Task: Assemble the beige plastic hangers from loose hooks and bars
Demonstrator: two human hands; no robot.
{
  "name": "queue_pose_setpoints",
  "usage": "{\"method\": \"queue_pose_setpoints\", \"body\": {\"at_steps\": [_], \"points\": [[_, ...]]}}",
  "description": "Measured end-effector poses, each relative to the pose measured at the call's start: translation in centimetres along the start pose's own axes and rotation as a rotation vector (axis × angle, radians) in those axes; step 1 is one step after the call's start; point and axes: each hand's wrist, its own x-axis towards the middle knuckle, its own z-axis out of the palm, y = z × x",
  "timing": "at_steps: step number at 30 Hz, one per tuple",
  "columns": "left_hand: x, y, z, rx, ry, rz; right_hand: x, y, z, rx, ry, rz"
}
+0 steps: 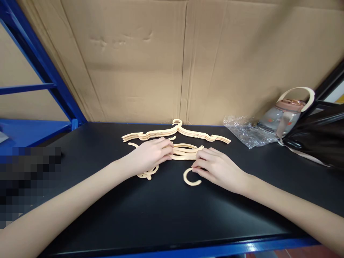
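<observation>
My right hand (219,168) is closed, fingertips pinching one end of a cream hanger hook (189,181) just above the black table. Its upper fingers lie against the right end of a small pile of loose curved hanger arms (185,152). Over the left part of this pile, my left hand (153,152) has its fingers curled onto a hanger arm, and the palm hides much of what lies beneath. More loose hooks (146,175) stick out below the left wrist. Behind both hands, a stack of assembled cream hangers (178,130) lies flat.
Crumpled clear plastic wrap (248,132) lies at the back right, beside a clear bottle (281,116) with a brown lid and a strap. A dark bag (319,136) sits at the right edge. Cardboard (134,64) walls the back; a blue metal frame (51,79) rises at left.
</observation>
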Motion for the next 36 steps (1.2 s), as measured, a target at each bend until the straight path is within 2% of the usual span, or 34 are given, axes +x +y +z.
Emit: {"method": "queue_pose_setpoints", "body": {"at_steps": [4, 7, 9, 12, 16, 20, 24, 28, 30, 32, 34, 36], "points": [[0.1, 0.2, 0.3, 0.032, 0.007, -0.023, 0.2, 0.3, -0.3, -0.096, -0.005, -0.039], [0.2, 0.4, 0.1, -0.032, 0.019, -0.087, 0.3, 0.5, -0.7, -0.068, 0.061, 0.009], [0.2, 0.4, -0.3, -0.123, 0.034, -0.165, 0.1, 0.7, -0.8, 0.061, 0.107, 0.105], [0.3, 0.3, -1.0, -0.251, 0.063, -0.296, -0.2, 0.9, -0.7, 0.334, 0.108, 0.293], [0.3, 0.3, -1.8, -0.276, 0.121, -0.383, -0.4, 1.2, 0.2, 0.601, 0.113, 0.454], [0.2, 0.1, -2.2, -0.375, 0.25, -0.484, -0.2, 1.5, 1.2, 0.847, 0.09, 0.486], [0.3, 0.1, -2.4, -0.547, 0.533, -0.589, -0.1, 1.8, 1.7, 1.003, 0.106, 0.469], [0.4, 0.6, -3.0, -0.544, 0.737, -0.573, 0.0, 1.6, 1.7, 1.055, 0.113, 0.502], [0.4, 0.9, -3.4, -0.396, 0.779, -0.523, 0.1, 1.5, 1.7, 1.113, 0.125, 0.543], [0.3, 1.3, -3.5, -0.224, 0.795, -0.406, 0.2, 1.5, 1.6, 1.181, 0.121, 0.599], [0.3, 1.6, -3.3, -0.137, 0.699, -0.271, 0.4, 1.5, 1.6, 1.23, 0.082, 0.643], [0.3, 1.9, -2.9, -0.126, 0.482, -0.217, 0.4, 1.5, 1.4, 1.247, 0.028, 0.657]]}}
